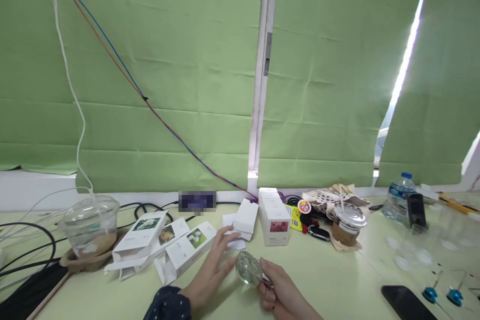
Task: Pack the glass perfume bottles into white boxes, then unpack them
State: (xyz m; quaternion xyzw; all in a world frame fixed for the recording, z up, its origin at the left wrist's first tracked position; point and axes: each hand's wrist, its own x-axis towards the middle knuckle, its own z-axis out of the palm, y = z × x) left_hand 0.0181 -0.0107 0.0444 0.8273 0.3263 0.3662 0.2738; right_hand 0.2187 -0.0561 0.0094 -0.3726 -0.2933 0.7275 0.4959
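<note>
My right hand (275, 285) is closed around the silver neck of a clear, bulb-shaped glass piece (249, 268) with faint greenish contents or reflections. Its rounded end points up and left; the exact kind is unclear. Just left of the glass, my left hand (212, 272) has its fingers apart and holds nothing. Beyond those fingers lies an opened white carton (245, 217) with its flaps out. Several white boxes with flower pictures lie to the left, among them one with a green picture (191, 250) beside my left wrist. A row of white boxes (275, 225) stands behind my right hand.
A clear plastic bowl (90, 225) and black cables are at the left. Toward the right are a car key (318, 233), an iced drink cup (348, 225), a water bottle (396, 200), a phone (407, 302) and small blue metal parts (430, 294). Green blinds (168, 60) hang behind.
</note>
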